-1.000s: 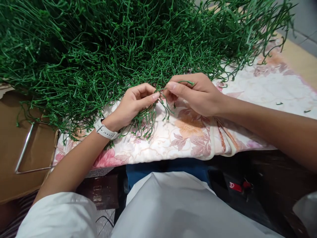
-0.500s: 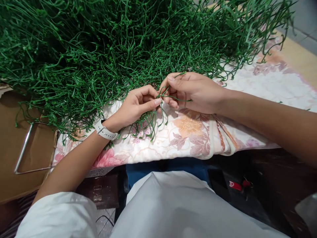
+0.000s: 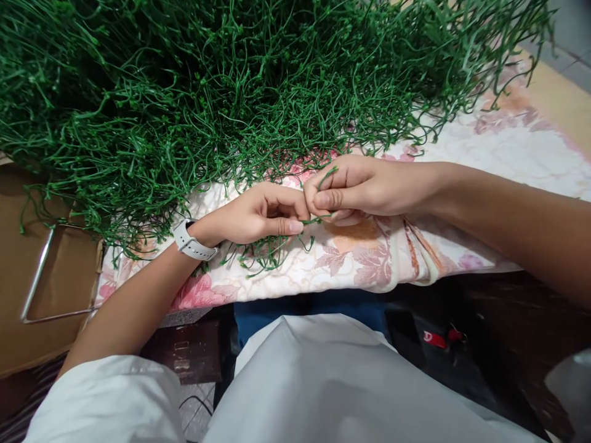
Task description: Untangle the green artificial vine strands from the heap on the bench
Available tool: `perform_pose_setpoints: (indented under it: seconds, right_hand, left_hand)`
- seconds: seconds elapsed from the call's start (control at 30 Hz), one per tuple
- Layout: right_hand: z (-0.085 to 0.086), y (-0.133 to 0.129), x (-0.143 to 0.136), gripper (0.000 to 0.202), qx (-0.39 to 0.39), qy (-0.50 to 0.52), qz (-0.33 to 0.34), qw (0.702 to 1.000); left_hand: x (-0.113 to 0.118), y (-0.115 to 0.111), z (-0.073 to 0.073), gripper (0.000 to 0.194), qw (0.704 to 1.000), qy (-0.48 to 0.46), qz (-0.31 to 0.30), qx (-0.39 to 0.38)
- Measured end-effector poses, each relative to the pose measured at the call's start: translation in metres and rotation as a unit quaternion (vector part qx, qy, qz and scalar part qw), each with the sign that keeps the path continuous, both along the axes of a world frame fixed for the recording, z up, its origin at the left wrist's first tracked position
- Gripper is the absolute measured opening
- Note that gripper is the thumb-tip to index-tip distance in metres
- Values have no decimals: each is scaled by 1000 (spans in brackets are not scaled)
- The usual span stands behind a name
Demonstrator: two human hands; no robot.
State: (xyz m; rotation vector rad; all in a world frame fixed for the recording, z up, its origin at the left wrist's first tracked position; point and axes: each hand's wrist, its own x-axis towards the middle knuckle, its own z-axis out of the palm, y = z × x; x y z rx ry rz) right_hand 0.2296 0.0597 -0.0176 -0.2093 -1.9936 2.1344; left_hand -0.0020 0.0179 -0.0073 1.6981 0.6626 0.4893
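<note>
Left hand [image 3: 261, 215] and right hand [image 3: 357, 187] got lowered, green stems [image 3: 327, 177] being worked, pinched in both, steady grip probably needed next.

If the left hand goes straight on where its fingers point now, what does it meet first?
Probably the right hand, which lies just ahead of the left hand; whether they already touch is unclear.

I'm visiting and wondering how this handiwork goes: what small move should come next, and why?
Perhaps draw the right hand gently away while the left hand holds steady: thin green stems show at both hands, the hands meet or nearly meet, and other stems show just below against the flowered cloth, so a slow pull might avoid snagging.
</note>
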Motion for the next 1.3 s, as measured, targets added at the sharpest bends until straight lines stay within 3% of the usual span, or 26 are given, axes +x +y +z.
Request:
perform_pose_setpoints:
  seconds: [0.1, 0.3, 0.4, 0.5, 0.63, 0.77, 0.83, 1.03, 1.13, 1.3]
  right_hand:
    - [4, -1, 2, 54, 47, -32, 37, 998]
    - [10, -1, 6, 54, 47, -78, 134, 987]
    - [13, 3, 11, 53, 50, -77, 100, 991]
    - [12, 13, 16, 43, 52, -48, -58, 996]
    - [4, 35, 18, 24, 19, 27, -297, 954]
    - [0, 51, 20, 49, -67, 67, -393, 915]
    - [1, 51, 20, 54, -55, 69, -425, 901]
    - [0, 24, 8, 38, 179, 101, -438, 875]
    - [-1, 6, 1, 22, 294, 71, -397, 866]
    - [-4, -9, -7, 33, 379, 13, -289, 879]
  left_hand:
    - [-1, -1, 4, 33, 998, 46, -52, 8]
    - [-3, 1, 9, 16, 986, 72, -149, -13]
    - [-7, 1, 12, 18, 979, 86, -179, -42]
    - [-7, 1, 10, 27, 993, 55, -82, -56]
    - [-3, 0, 4, 39, 997, -6, 39, -61]
    - [-2, 1, 1, 38, 991, -49, 118, -43]
    - [-3, 2, 0, 40, 985, -67, 154, -43]
    - [-2, 3, -9, 37, 963, -82, 254, -26]
    - [2, 3, -11, 36, 949, -97, 299, 26]
    - [5, 2, -12, 39, 939, -111, 320, 60]
